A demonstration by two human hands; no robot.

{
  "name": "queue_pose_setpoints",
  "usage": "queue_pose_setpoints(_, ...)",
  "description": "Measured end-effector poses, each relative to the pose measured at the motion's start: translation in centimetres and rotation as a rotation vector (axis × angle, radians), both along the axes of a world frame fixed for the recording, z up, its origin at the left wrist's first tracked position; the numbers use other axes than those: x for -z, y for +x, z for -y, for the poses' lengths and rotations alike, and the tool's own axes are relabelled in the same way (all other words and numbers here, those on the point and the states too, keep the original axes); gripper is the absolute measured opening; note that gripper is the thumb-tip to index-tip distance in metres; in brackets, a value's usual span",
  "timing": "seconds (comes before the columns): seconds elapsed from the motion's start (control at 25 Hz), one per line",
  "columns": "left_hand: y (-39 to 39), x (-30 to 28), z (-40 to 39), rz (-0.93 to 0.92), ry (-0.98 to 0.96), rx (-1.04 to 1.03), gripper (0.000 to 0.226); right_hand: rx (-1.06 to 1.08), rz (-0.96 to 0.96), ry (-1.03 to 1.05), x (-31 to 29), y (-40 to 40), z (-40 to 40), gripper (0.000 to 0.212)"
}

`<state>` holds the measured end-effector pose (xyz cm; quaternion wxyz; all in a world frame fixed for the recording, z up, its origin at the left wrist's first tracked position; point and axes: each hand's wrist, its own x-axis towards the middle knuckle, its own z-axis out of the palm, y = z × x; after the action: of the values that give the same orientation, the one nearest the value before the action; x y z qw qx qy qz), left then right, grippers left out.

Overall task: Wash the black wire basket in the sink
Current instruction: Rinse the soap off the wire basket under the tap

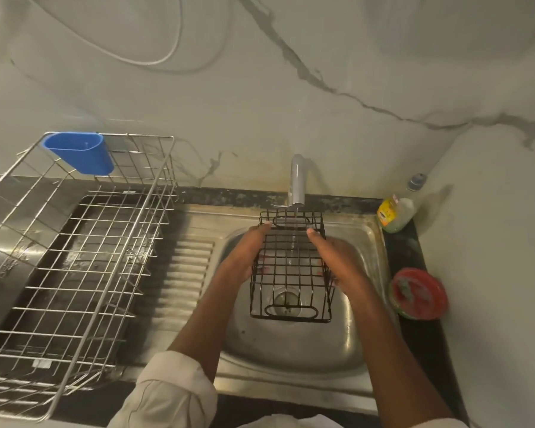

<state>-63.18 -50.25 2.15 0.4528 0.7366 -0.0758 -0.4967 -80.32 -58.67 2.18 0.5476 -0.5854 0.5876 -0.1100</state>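
Steel sink — both hands grip black wire basket.

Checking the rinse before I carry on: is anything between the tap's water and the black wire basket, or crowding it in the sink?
Nothing visible. The black wire basket, held by left hand and right hand, sits directly under the faucet above the sink.

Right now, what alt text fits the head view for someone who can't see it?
Two hands, left hand and right hand, hold a black wire basket under a running tap over a steel sink. A wire dish rack stands to the left.
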Motion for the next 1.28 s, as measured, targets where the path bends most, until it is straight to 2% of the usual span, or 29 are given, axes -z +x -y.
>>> queue_pose_setpoints(0.12, -0.1, -0.1, -0.2, -0.009, 0.048, 0.05, 0.052, 0.011, -0.001, 0.103, 0.3, -0.7, 0.1, 0.072)
queue_pose_setpoints(0.24, -1.0, 0.3, -0.4, -0.065, 0.097, 0.109, 0.058, 0.041, 0.011, 0.214, 0.9, -2.4, 0.1, 0.098)
queue_pose_setpoints(0.48, -2.9, -0.4, 1.3, -0.022, 0.065, 0.171, 0.057, 0.16, -0.002, 0.195, 1.4, -4.6, 0.3, 0.106)
queue_pose_setpoints(0.68, -1.7, -1.0, 1.4, 0.003, 0.042, 0.106, 0.05, 0.137, 0.078, 0.174, 0.3, -3.3, 0.5, 0.082)
queue_pose_setpoints(0.92, -0.7, -0.6, 0.0, 0.012, 0.066, 0.033, 0.067, 0.12, 0.083, 0.191, -0.1, -2.1, 0.4, 0.062)
queue_pose_setpoints(1.28, -2.2, 0.6, 0.5, -0.073, 0.063, 0.093, 0.068, 0.155, 0.114, 0.257, -0.2, -4.7, 0.1, 0.065)
